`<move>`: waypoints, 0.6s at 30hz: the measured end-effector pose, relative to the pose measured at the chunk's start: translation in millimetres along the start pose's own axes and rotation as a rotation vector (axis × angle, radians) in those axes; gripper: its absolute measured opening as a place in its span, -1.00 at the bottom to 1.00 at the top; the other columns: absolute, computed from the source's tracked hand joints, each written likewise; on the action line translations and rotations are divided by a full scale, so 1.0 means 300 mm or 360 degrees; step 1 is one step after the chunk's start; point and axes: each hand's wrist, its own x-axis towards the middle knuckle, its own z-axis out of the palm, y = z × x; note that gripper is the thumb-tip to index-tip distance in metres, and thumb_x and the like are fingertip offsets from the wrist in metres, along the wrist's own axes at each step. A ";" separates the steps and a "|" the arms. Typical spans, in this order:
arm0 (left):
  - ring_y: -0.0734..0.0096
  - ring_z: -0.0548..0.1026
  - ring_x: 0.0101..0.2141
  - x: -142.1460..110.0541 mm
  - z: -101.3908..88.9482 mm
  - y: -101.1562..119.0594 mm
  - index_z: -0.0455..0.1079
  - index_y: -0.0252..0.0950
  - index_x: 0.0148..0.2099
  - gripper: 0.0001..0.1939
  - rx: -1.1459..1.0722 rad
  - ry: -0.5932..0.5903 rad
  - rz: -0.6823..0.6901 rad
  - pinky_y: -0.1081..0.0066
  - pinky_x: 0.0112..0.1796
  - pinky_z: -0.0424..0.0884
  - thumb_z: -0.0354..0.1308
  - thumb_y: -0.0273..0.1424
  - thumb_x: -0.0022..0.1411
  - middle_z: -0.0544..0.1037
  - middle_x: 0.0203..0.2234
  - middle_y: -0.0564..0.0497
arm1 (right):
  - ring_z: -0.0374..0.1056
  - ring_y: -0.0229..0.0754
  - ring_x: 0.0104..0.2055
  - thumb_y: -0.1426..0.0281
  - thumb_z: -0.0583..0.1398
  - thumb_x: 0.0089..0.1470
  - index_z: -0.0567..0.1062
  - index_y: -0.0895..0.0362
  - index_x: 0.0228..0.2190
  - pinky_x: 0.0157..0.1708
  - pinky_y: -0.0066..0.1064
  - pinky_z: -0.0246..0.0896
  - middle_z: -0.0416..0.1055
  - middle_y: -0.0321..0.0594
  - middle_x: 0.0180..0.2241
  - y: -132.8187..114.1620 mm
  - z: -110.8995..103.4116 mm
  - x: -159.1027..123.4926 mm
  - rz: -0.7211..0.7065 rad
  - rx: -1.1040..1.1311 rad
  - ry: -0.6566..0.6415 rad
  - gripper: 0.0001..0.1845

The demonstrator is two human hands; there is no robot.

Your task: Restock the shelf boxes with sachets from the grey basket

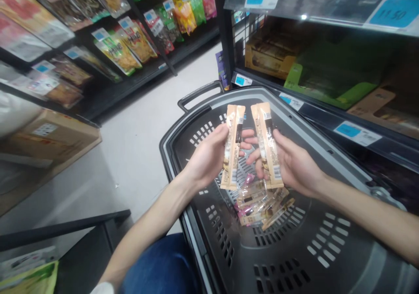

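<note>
My left hand [209, 154] is closed around a beige snack bar packet [232, 147], long and narrow, with its printed back towards me. A second packet [266, 145] of the same look is in my right hand [296, 167], gripped between thumb and fingers. The two packets stand nearly upright side by side, a small gap between them. Both are over a dark grey shopping basket [281, 263] with slotted walls. At the basket's bottom lies a small pile of wrapped bars [258, 202], some beige and some with pink ends, partly behind the right packet.
Right of the basket rises a shelf [327, 115] with price tags, holding open cartons [271, 53]. Across the pale floor [140, 136] stand dark racks of bagged snacks [118, 49]. A cardboard box [55, 136] sits at left; a black ledge [65, 228] is at lower left.
</note>
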 end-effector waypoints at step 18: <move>0.24 0.62 -0.11 -0.003 0.003 0.005 0.40 -0.38 0.06 -0.73 -0.0026 0.0015 -0.0038 0.20 0.01 0.53 0.00 -0.35 0.45 0.63 -0.08 -0.18 | 0.38 -0.16 -0.49 0.12 -0.08 0.32 0.46 0.19 0.02 -0.50 -0.36 0.26 0.53 -0.10 -0.30 0.002 -0.013 0.002 -0.0011 0.0077 -0.0067 -0.46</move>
